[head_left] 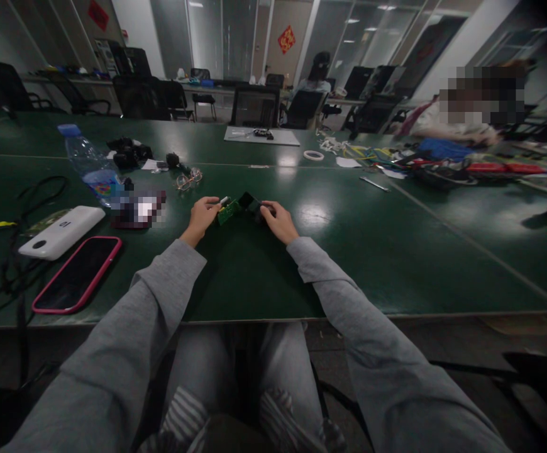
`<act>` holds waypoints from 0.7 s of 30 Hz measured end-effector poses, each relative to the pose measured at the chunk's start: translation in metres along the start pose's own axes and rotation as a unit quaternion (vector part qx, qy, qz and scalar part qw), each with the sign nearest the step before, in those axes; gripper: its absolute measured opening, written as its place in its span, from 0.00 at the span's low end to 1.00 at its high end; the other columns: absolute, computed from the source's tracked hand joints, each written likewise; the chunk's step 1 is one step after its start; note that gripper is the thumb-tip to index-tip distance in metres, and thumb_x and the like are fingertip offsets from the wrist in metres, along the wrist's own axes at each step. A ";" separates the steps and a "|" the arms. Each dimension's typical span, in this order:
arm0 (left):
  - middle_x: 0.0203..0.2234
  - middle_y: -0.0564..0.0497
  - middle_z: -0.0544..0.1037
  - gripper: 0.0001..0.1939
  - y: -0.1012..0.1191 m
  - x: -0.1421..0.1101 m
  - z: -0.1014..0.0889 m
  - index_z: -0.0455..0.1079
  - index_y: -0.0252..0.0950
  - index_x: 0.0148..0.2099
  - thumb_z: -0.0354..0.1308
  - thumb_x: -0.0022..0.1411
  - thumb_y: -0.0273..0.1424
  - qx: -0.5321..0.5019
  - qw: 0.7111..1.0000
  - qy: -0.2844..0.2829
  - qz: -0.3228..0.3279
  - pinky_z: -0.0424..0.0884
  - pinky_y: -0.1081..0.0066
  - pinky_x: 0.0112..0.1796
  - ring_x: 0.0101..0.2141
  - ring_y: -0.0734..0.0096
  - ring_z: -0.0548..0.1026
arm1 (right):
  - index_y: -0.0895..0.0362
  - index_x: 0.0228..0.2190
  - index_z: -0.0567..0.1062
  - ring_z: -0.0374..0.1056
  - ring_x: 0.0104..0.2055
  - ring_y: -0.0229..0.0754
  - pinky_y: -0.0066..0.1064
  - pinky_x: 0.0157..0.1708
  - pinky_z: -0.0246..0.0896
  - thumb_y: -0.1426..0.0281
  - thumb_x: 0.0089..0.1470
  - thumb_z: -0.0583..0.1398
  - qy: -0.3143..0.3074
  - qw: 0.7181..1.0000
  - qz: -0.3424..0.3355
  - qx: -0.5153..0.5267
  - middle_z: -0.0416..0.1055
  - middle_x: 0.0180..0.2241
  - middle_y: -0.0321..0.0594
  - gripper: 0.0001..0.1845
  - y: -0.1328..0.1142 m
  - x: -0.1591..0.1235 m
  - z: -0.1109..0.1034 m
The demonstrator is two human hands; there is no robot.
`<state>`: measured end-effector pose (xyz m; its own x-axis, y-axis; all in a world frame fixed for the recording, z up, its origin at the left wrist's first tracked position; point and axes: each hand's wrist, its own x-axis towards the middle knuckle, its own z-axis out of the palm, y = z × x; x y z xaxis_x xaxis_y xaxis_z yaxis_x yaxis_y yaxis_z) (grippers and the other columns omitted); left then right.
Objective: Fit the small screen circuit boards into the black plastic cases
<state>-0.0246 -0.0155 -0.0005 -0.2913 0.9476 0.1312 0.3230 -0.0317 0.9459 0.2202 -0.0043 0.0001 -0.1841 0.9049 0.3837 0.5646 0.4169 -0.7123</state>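
My left hand (202,219) is closed on the left edge of a green circuit board (227,213), which is tilted above the table. Between my hands, a small black square part (249,202) with a glossy face meets the board's right side; whether the two are joined I cannot tell. My right hand (279,221) pinches the right edge of that black part, thumb and fingers together. Both hands are held low over the green table (254,270), near its front edge.
At left lie a pink-cased phone (79,275), a white power bank (63,233), black cables and a water bottle (89,162). Eyeglasses (188,179) rest behind my left hand. A white tape ring (314,155), a pen (375,184) and tangled cables are at far right, where a person sits.
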 end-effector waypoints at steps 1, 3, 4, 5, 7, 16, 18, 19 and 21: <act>0.38 0.43 0.80 0.17 0.000 0.001 0.000 0.72 0.33 0.51 0.59 0.60 0.29 -0.017 1.000 0.007 -0.014 0.74 0.63 0.43 0.38 0.65 0.79 | 0.56 0.50 0.73 0.68 0.50 0.48 0.46 0.53 0.63 0.57 0.60 0.53 -0.005 1.000 0.007 0.006 0.74 0.45 0.45 0.22 0.001 0.000 0.000; 0.38 0.43 0.80 0.16 0.000 0.002 0.001 0.71 0.33 0.51 0.58 0.60 0.28 -0.043 0.998 0.022 -0.040 0.75 0.63 0.43 0.39 0.66 0.79 | 0.56 0.49 0.74 0.68 0.50 0.48 0.47 0.54 0.62 0.57 0.62 0.51 -0.006 1.000 0.009 -0.004 0.75 0.45 0.45 0.22 0.003 0.002 0.001; 0.39 0.43 0.80 0.16 0.001 0.002 0.001 0.71 0.32 0.51 0.58 0.60 0.28 -0.054 0.997 0.030 -0.048 0.75 0.63 0.44 0.39 0.66 0.79 | 0.57 0.48 0.74 0.68 0.50 0.49 0.48 0.54 0.61 0.58 0.62 0.50 -0.002 1.000 0.006 -0.015 0.75 0.45 0.46 0.23 0.004 0.002 0.001; 0.41 0.42 0.79 0.15 0.001 0.002 0.001 0.71 0.32 0.51 0.57 0.61 0.27 -0.066 0.996 0.035 -0.052 0.75 0.63 0.45 0.41 0.66 0.78 | 0.57 0.47 0.75 0.67 0.50 0.49 0.49 0.55 0.60 0.58 0.62 0.50 0.005 1.000 0.003 -0.026 0.74 0.46 0.47 0.23 0.005 0.003 0.001; 0.45 0.41 0.78 0.15 0.003 0.003 0.002 0.71 0.31 0.51 0.55 0.61 0.25 -0.094 0.993 0.038 -0.052 0.74 0.65 0.48 0.44 0.67 0.78 | 0.57 0.46 0.76 0.67 0.51 0.51 0.51 0.57 0.56 0.58 0.63 0.48 0.018 0.999 0.000 -0.045 0.74 0.46 0.48 0.23 0.008 0.005 0.001; 0.51 0.43 0.77 0.20 0.013 0.004 -0.001 0.70 0.35 0.53 0.48 0.61 0.21 -0.155 0.983 0.019 -0.093 0.74 0.64 0.49 0.49 0.66 0.77 | 0.57 0.44 0.75 0.66 0.49 0.51 0.50 0.55 0.57 0.60 0.63 0.48 0.033 0.997 -0.008 -0.062 0.74 0.44 0.49 0.21 0.010 0.005 0.002; 0.51 0.44 0.77 0.21 0.013 0.003 -0.002 0.70 0.35 0.54 0.47 0.61 0.21 -0.149 0.985 0.008 -0.086 0.75 0.65 0.48 0.48 0.66 0.77 | 0.57 0.44 0.74 0.66 0.49 0.51 0.50 0.55 0.57 0.59 0.63 0.48 0.035 0.997 -0.020 -0.067 0.74 0.44 0.49 0.21 0.009 0.005 0.002; 0.51 0.44 0.77 0.22 0.013 0.003 -0.002 0.70 0.35 0.54 0.46 0.60 0.20 -0.147 0.986 0.000 -0.079 0.75 0.66 0.47 0.48 0.66 0.77 | 0.57 0.43 0.74 0.65 0.49 0.51 0.49 0.54 0.57 0.59 0.63 0.48 0.036 0.997 -0.024 -0.068 0.74 0.43 0.49 0.21 0.009 0.005 0.002; 0.50 0.45 0.77 0.23 0.012 0.004 -0.002 0.72 0.34 0.53 0.46 0.58 0.20 -0.143 0.987 -0.015 -0.071 0.75 0.66 0.47 0.47 0.67 0.77 | 0.57 0.43 0.74 0.65 0.48 0.51 0.49 0.54 0.58 0.58 0.64 0.48 0.040 0.997 -0.024 -0.068 0.73 0.43 0.48 0.21 0.009 0.004 0.002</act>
<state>-0.0237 -0.0122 0.0121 -0.2876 0.9577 -0.0129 0.0121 0.0171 0.9998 0.2228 0.0030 -0.0055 -0.1520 0.8723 0.4647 0.6615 0.4391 -0.6079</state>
